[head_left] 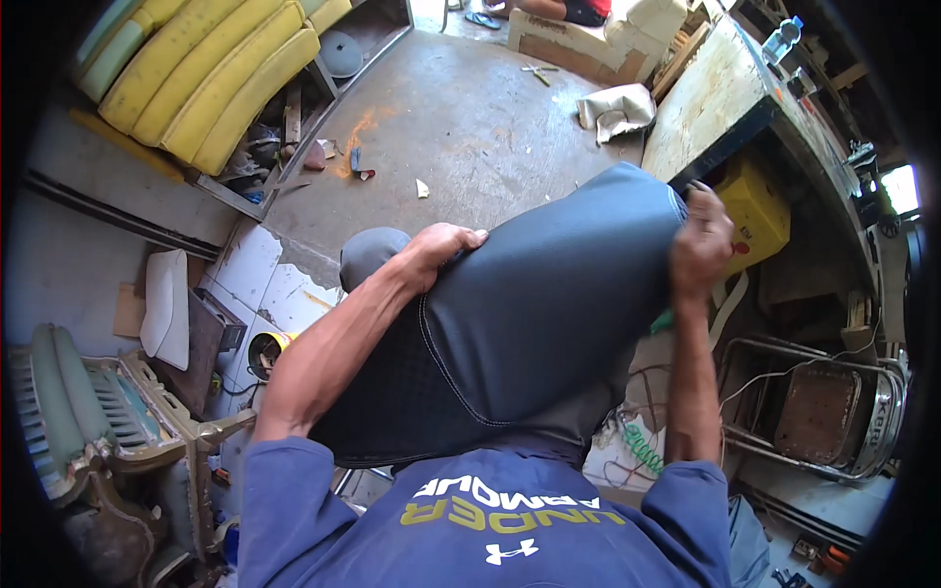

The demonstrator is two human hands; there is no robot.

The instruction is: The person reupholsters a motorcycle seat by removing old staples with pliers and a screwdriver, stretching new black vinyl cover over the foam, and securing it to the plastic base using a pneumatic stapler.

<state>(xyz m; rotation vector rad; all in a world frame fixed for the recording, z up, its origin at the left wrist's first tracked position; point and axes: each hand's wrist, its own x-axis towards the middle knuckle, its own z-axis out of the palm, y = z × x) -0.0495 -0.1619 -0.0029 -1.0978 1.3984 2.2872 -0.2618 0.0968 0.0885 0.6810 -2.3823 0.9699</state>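
Across my lap lies a black motorcycle seat (549, 294) with a smooth cover, light stitching along its seams and a textured panel nearer my body. My left hand (443, 252) is closed over its left side, the thumb pointing right along the surface and the other fingers partly hidden. At the raised right end, my right hand (704, 240) is closed at the edge of the cover, slightly blurred. What lies under the cover there is hidden by the hand and the seat.
A yellow container (755, 211) stands under the workbench (711, 98) just past my right hand. Folding chairs (818, 412) and a green coiled hose (642, 446) lie at right. Yellow cushions (211, 73) are stacked far left; an ornate chair frame (147, 431) stands near left. Another person (588, 10) is partly visible beyond.
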